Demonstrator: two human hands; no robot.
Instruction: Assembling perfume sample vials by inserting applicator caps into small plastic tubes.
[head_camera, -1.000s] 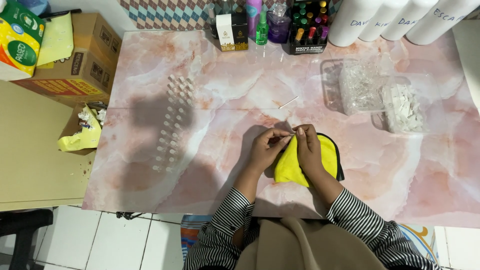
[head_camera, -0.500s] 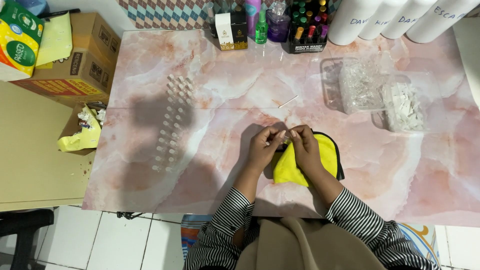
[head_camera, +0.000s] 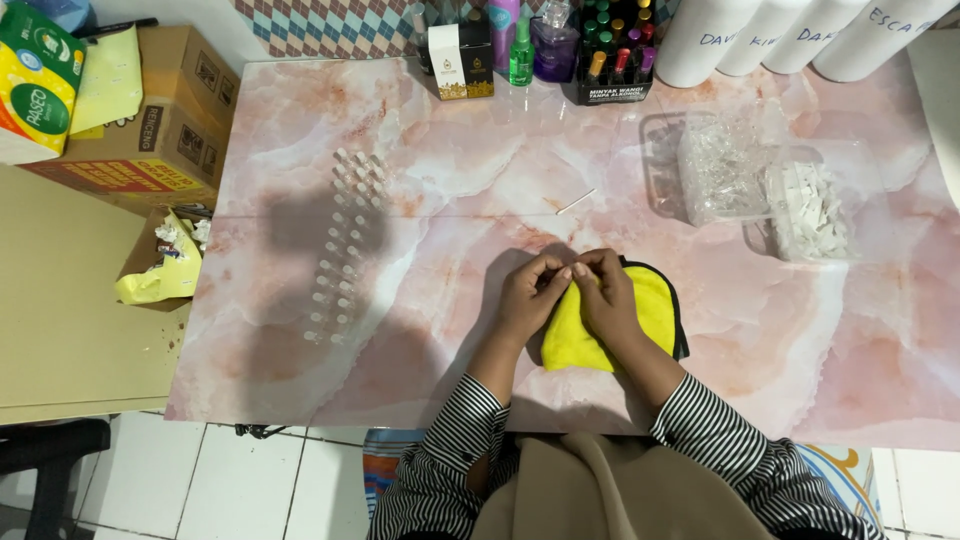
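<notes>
Hands (head_camera: 568, 292) meet fingertip-to-fingertip over yellow cloth (head_camera: 610, 322) (held item too small).

The table (head_camera: 420, 180) had a glossy, smooth marble-look top in pink and white. At 6 o'clock a soft, matt yellow cloth (head_camera: 650, 310) lay under the hands. At 2 o'clock stood 2 clear, shiny plastic tubs (head_camera: 720, 170). At 9 o'clock sat a matt brown cardboard box (head_camera: 170, 120); the sleeves (head_camera: 450, 450) were striped fabric.
</notes>
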